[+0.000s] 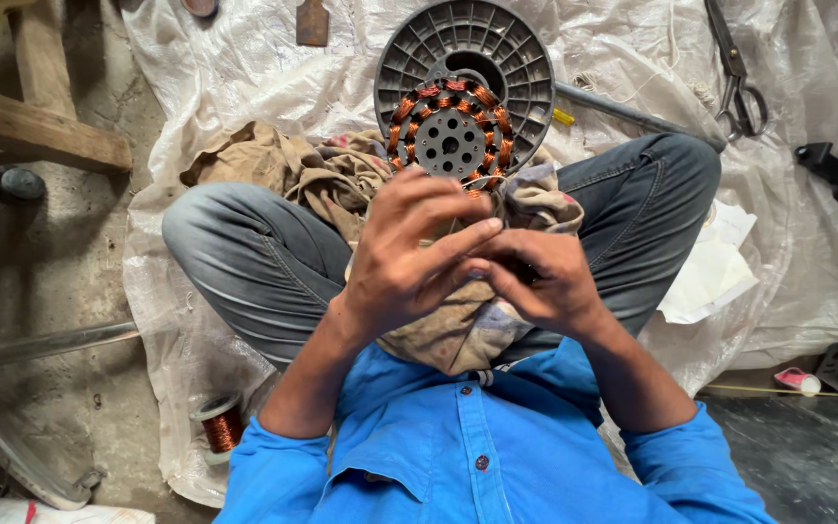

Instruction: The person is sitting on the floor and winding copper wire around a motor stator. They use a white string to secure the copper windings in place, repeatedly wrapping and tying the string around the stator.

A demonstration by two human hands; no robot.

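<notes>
Sitting cross-legged in a blue shirt [467, 456], the person brings both hands together over the lap: the left hand [409, 254] has its fingers curled with the forefinger reaching across to the right hand [545, 281], which is pinched shut on something too small to make out, perhaps fine wire. Just beyond the fingertips stands the stator [450, 136], its ring of copper windings facing up, propped on a rumpled cloth [293, 170] and leaning against a grey ribbed plastic disc [511, 49]. A careless tug could, I judge, snap or kink a thin strand or loosen a coil. No container holds anything here; a copper wire spool [220, 422] lies by the left elbow, and scissors [737, 73] rest farther off on the white sheet [807, 272].
</notes>
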